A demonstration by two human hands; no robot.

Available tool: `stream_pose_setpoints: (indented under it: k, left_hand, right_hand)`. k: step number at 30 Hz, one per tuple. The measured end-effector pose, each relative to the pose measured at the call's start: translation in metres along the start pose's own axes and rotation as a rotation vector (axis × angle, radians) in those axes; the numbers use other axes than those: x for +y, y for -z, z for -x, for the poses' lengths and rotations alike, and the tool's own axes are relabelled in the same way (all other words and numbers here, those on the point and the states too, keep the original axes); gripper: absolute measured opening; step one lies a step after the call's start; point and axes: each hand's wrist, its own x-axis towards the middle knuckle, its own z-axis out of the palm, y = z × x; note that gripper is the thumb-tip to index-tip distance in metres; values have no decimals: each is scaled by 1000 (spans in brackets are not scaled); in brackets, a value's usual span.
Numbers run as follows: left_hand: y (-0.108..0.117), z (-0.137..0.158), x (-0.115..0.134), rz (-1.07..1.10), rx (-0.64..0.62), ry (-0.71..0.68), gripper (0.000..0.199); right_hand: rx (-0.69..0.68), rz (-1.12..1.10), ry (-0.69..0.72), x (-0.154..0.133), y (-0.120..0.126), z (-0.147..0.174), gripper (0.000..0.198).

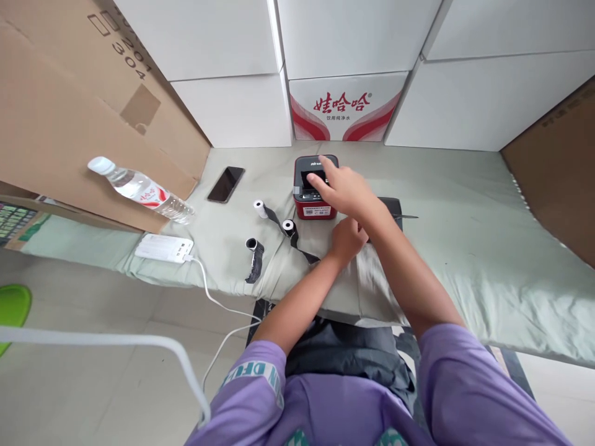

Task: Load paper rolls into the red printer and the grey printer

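Observation:
A small red and black printer-like box [316, 211] with a white label on its front stands on the cloth. My right hand [346, 186] reaches over it, index finger and thumb spread apart and resting at its dark top. Beneath my right forearm, my left hand [346, 241] is curled closed by the front right of the box. Its fingers are partly hidden, so I cannot see what they hold. Close to it lies a flat black object [391, 207] with a thin pointed piece [409, 217] jutting right. Left of the box are small rolls [289, 227] with black strips trailing.
A phone [226, 184], a water bottle [146, 191] and a white power bank [165, 248] with a cable are on the left. White cartons [348, 108] line the back. Brown cardboard [93, 93] stands at the left, and more cardboard [553, 155] at the right.

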Motion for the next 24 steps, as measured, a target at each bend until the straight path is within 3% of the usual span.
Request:
stream_pose_setpoints:
  k: [3,6,8,12,16,24]
  left_hand:
    - [-4,0,-1,26,86,-72,32]
    - [-5,-1,-3,43,119,-95,43]
    - [-5,-1,-4,27,123,-82,44]
    - [-4,-1,-5,8,108,-54,44]
    - [-3,-5,-6,19,107,-57,43]
    - [4,-19,-6,-54,52,3,34]
  right_hand:
    - [227,-169,-12,29,30,26,58]
    - [487,-361,-64,84,44,47,50]
    - [558,-533,-158,126,32,56,53]
    - [575,-878,-474,182,-29,68,57]
    - [647,-962,-506,180,-68,82,58]
    - [512,-785,-506,175,-61,86,53]
